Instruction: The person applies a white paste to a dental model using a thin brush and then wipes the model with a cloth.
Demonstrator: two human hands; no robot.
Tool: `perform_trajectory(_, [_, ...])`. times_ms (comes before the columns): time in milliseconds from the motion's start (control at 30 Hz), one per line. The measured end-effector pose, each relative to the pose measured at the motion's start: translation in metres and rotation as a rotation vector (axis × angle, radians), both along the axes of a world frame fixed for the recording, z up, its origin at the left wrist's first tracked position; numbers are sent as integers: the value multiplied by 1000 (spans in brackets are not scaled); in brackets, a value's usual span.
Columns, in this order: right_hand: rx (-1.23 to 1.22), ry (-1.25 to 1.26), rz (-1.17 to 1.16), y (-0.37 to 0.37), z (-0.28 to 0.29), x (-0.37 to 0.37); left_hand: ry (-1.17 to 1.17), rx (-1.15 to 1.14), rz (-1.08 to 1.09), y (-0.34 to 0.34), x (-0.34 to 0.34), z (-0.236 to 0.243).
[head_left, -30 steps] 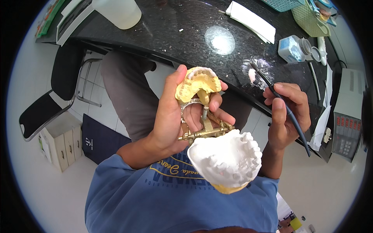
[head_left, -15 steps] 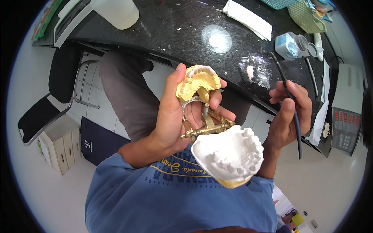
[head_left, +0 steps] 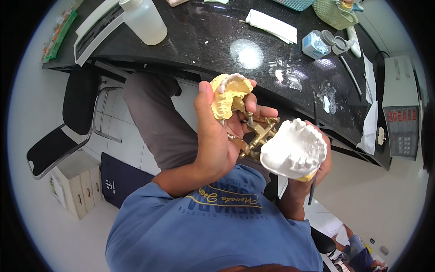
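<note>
A brass dental articulator (head_left: pixel 259 134) is spread open in front of my chest. My left hand (head_left: pixel 209 145) is closed around its left side, with the yellow plaster dental cast (head_left: pixel 223 100) between thumb and fingers. Whitish teeth line the cast's upper edge. On the articulator's other arm is a white plaster dental cast (head_left: pixel 290 149), tooth side up, with some yellow plaster beneath. My right hand (head_left: pixel 324 164) cups this cast from behind and the right, its fingers mostly hidden. A thin dark brush (head_left: pixel 316 109) runs past that hand, held in it, handle pointing down.
The black worktop (head_left: pixel 195 54) carries a cloudy plastic bottle (head_left: pixel 147 25), folded white tissue (head_left: pixel 272 26), an open-lidded jar (head_left: pixel 316 44) and smears of white material (head_left: pixel 279 76). A grey device (head_left: pixel 401 113) with red displays stands right. A black chair (head_left: pixel 81 99) is at left.
My right hand has moved down and left onto the white cast, keeping the brush. The articulator has shifted right and turned, and the view has shifted a little.
</note>
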State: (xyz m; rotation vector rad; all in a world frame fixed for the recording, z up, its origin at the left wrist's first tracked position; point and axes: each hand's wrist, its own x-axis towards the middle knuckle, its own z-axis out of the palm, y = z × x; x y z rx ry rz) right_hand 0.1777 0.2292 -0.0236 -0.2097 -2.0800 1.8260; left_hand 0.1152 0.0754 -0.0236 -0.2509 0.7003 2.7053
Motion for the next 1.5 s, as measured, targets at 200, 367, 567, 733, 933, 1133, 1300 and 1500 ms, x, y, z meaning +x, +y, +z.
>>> perform_trajectory(200, [-107,16,63,-9,0,6,132,-84,154,-1,8,-4])
perform_trajectory(367, [-265,-21,112,-12,10,0,352,-198,329,3,11,-9])
perform_trajectory(567, [-274,45,210,1,20,-23,645,-429,473,0,-4,-17])
perform_trajectory(733, [-234,12,376,10,23,-33,911,-477,619,-3,-19,-38])
perform_trajectory(933, [-210,12,391,9,24,-37,1318,-645,901,-6,-37,-50])
perform_trajectory(1133, [-204,122,443,5,26,-36,1475,-833,924,-15,-38,-48])
perform_trajectory(1300, [-179,163,459,2,24,-37,1421,-809,1014,-11,-34,-44])
perform_trajectory(1500, [-156,184,411,3,24,-40,1428,-847,968,-9,-34,-46])
